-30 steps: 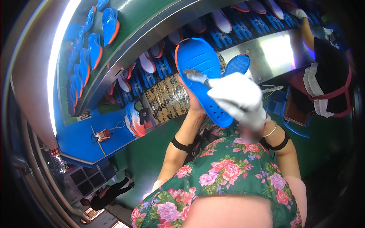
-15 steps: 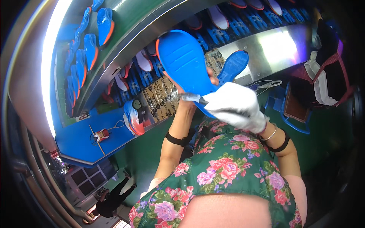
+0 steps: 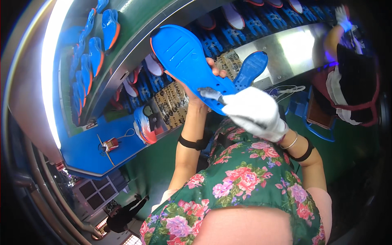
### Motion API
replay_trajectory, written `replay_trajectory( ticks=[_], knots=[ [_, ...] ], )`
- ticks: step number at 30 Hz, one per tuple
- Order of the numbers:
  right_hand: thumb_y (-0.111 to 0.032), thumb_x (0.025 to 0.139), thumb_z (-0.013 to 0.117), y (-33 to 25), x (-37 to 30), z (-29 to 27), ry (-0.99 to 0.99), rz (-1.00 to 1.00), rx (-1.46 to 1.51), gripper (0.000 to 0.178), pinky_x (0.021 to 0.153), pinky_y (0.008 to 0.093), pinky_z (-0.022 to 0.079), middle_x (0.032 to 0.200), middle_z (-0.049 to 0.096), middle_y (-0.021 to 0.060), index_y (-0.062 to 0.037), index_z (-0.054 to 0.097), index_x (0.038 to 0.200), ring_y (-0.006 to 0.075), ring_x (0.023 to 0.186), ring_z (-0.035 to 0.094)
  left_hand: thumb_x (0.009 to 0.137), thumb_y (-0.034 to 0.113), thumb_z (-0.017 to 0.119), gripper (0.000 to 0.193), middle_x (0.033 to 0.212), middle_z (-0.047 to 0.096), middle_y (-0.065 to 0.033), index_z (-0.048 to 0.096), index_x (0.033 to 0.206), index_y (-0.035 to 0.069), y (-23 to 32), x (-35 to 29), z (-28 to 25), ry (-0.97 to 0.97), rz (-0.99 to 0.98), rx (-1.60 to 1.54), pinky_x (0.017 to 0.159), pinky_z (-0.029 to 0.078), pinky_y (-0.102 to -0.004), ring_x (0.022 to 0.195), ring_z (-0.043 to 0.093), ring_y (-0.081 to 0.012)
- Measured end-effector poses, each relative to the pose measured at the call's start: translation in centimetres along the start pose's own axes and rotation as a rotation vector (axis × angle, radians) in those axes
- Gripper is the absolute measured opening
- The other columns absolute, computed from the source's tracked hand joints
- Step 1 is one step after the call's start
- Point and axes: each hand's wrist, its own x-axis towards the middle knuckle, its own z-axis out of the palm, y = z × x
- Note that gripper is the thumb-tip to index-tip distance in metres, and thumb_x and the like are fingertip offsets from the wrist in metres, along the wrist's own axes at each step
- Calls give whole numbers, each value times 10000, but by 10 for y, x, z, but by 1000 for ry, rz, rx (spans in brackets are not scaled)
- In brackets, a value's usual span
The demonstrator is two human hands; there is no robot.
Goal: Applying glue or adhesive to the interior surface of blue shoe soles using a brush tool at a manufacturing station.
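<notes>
at far left, slanting down toward a blue tabletop (image 3: 87, 155), a glowing light tube (image 3: 56, 77). just right of it, above the tabletop, a cluster of blue soles (image 3: 96, 55) with orange rims. on the tabletop, a small red piece (image 3: 110, 144) with a thin stick beside it. far below, in the background, a person in dark clothes (image 3: 122, 218). at the tabletop's right edge, a white, blue and red shoe (image 3: 143, 122). next, taped cardboard (image 3: 172, 103), partly behind the bare left hand.

in the middle, held up in the air, the big blue sole (image 3: 179, 51): tilted, grooved wide end up and left, holed end down and right. closed around its edges, with fingertips showing on the far side, the left hand (image 3: 192, 93). over the holed part, a brush (image 3: 210, 94), contact with the sole not clear. gripping the brush, in a white glove, the right hand (image 3: 253, 108). beyond, pale pieces with red rims (image 3: 234, 18) by blue racks (image 3: 255, 29). just past the right hand, a smaller blue sole (image 3: 252, 67). farther right, a shiny metal strip (image 3: 302, 45), a stool (image 3: 321, 114) and a co-worker's gloved hand (image 3: 343, 19).
</notes>
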Motion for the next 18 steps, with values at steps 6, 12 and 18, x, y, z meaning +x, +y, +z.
replay_trajectory(
  ticks=[6,12,18],
  knots=[
    [-49,810,786,-2,-4,0,-55,151,318,191,749,373,568,986,762,99,-75,774,998,266,873,719,687,1031,322,1208,867,666,-152,609,1184,-32,5,11,24,254,17,-21,770,540,-464,791,666,-312],
    [-42,799,758,4,-16,8,-112,-138,-43,372,759,400,577,1099,741,126,-77,737,1170,291,892,708,746,976,404,1163,1157,650,-219,476,1415,27,22,16,6,204,-196,102,818,511,-495,832,662,-348],
    [-58,783,804,2,-8,-5,-191,134,396,191,769,367,565,994,769,100,-86,785,971,261,883,719,722,979,355,1237,1250,641,-259,382,1533,46,26,25,1,55,-359,18,771,597,-563,909,707,-429]
  ],
)
